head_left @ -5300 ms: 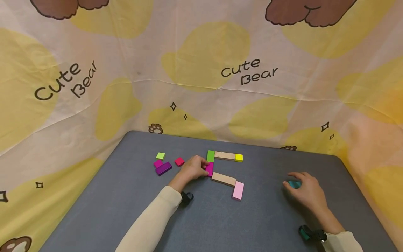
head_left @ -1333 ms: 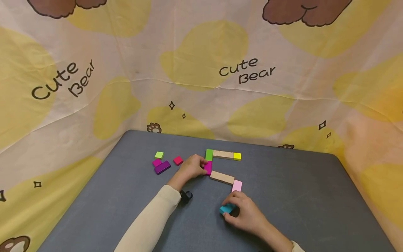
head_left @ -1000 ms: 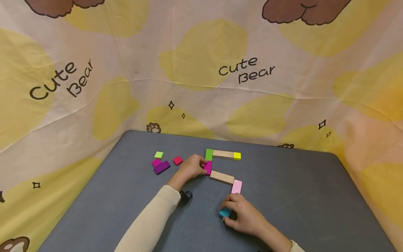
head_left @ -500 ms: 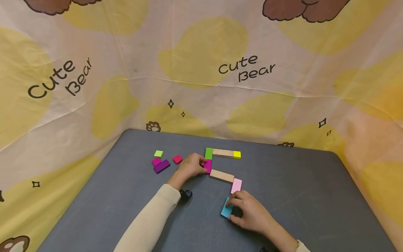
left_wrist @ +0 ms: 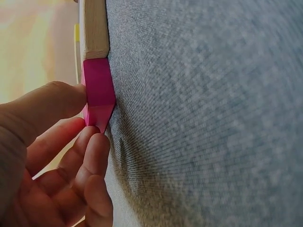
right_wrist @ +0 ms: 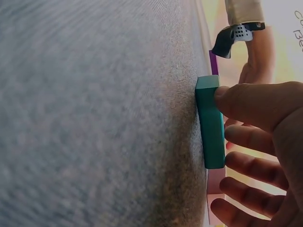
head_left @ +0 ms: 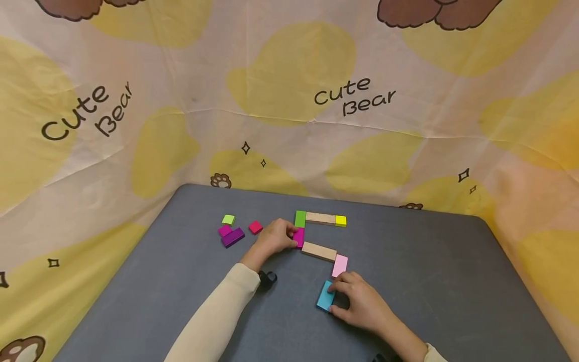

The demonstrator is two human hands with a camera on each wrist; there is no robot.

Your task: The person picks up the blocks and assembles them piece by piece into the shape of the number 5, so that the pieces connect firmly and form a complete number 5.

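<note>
Presently, the left hand (head_left: 274, 237) is pinching the magenta block (head_left: 298, 238), which is lying against the green block (head_left: 300, 218). The right hand (head_left: 364, 304) is pinching the blue block (head_left: 324, 296) between thumb and forefinger, other fingers spreading; that block is lying on the grey table (head_left: 429, 281), just beside the pink block (head_left: 340, 266).

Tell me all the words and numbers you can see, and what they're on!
"Cute Bear": on the cloth behind the table, at the left of the head picture.
"Cute Bear": on the same cloth, right of the picture's middle.
"Cu…" and "Be…": on the cloth in the right wrist picture, cut off by its edge.
I can't make out any words or numbers on the blocks.
</note>
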